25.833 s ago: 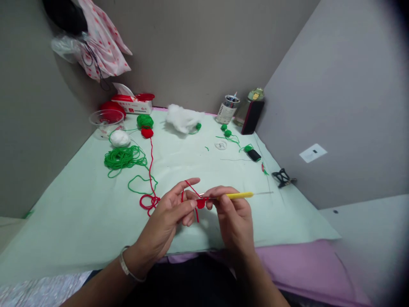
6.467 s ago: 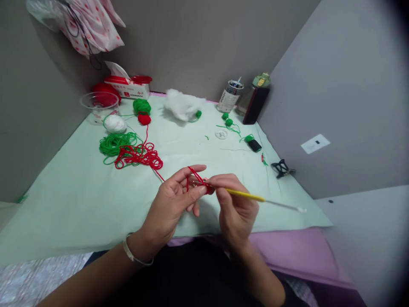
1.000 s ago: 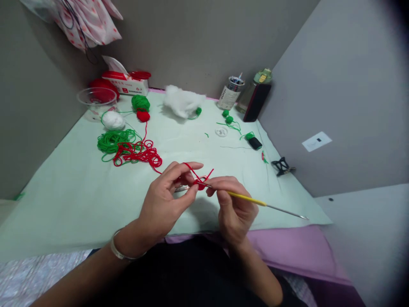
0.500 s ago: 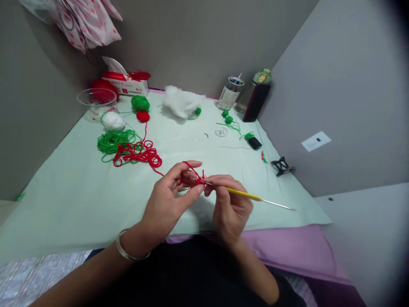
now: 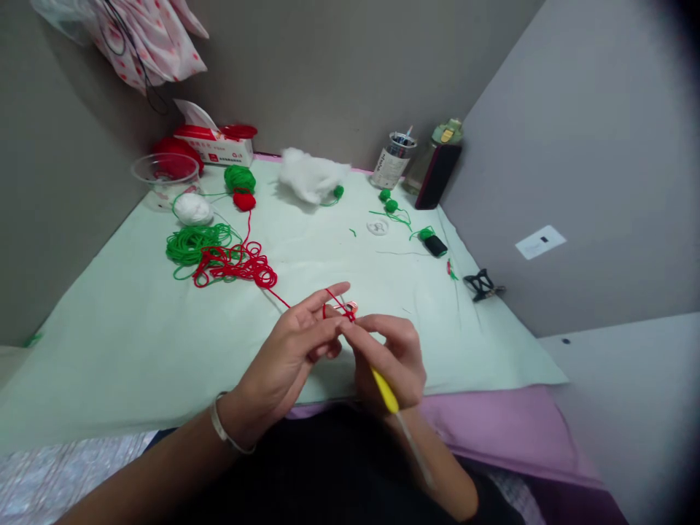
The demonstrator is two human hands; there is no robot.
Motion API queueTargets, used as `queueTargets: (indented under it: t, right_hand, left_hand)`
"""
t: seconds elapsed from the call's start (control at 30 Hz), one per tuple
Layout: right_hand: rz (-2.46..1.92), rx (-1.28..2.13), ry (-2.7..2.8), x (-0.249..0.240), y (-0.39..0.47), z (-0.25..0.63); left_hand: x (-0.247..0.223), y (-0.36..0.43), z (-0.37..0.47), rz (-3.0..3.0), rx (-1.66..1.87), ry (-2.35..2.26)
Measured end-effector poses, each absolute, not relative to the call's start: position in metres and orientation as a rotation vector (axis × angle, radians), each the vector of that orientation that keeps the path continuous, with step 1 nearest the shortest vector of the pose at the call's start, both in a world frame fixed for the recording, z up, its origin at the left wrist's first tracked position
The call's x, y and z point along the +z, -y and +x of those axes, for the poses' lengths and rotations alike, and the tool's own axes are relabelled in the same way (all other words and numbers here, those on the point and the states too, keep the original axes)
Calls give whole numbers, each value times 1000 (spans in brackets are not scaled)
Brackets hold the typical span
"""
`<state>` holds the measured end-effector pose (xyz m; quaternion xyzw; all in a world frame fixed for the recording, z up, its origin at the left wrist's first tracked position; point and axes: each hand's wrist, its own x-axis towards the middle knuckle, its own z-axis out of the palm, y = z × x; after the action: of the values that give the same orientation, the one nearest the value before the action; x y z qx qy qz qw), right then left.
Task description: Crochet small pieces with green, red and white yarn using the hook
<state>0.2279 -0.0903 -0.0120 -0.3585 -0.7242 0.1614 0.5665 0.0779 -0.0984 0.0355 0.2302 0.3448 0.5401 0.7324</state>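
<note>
My left hand (image 5: pixel 298 343) pinches a small red crochet piece (image 5: pixel 350 315) between thumb and fingers, with red yarn looped over its raised index finger. From that hand the red yarn (image 5: pixel 240 266) runs back to a loose tangle on the table. My right hand (image 5: pixel 391 357) is closed around a crochet hook (image 5: pixel 386 390) with a yellow grip, its fingertips touching the red piece. The hook's rear metal shaft points down toward my forearm; its working tip is hidden by the fingers. A small round pinkish item lies just behind the piece, too small to name.
Left of the hands lie a green yarn heap (image 5: pixel 191 244), a white yarn ball (image 5: pixel 193 209) and a plastic tub (image 5: pixel 167 171). White stuffing (image 5: pixel 311 175) sits at the back. A can (image 5: pixel 394 162), a bottle (image 5: pixel 445 138) and a black clip (image 5: pixel 481 284) stand or lie rightward.
The hook has swung from pointing right to pointing down toward my right forearm. My right hand has turned, its fingertips now meeting the left thumb at the red piece.
</note>
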Motion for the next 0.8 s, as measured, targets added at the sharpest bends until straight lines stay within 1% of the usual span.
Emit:
queueTargets:
  t: [0.07, 0.23, 0.33, 0.43, 0.63, 0.8]
  right_hand:
    - [-739, 389, 1643, -4, 88, 228]
    - [-723, 770, 1381, 14, 83, 229]
    - [-705, 903, 1266, 16, 83, 229]
    - [-674, 886, 1263, 15, 85, 228]
    - [-690, 695, 1446, 13, 92, 227]
    - [-697, 699, 1474, 14, 92, 230]
  left_hand:
    - [39, 97, 75, 423, 1169, -739]
    - [44, 95, 70, 587, 1267, -816]
    - [43, 97, 69, 738, 1296, -873]
    - [41, 100, 70, 860, 1292, -961]
    - [44, 101, 71, 1005, 1314, -1097]
    - [46, 100, 70, 1064, 1304, -1144]
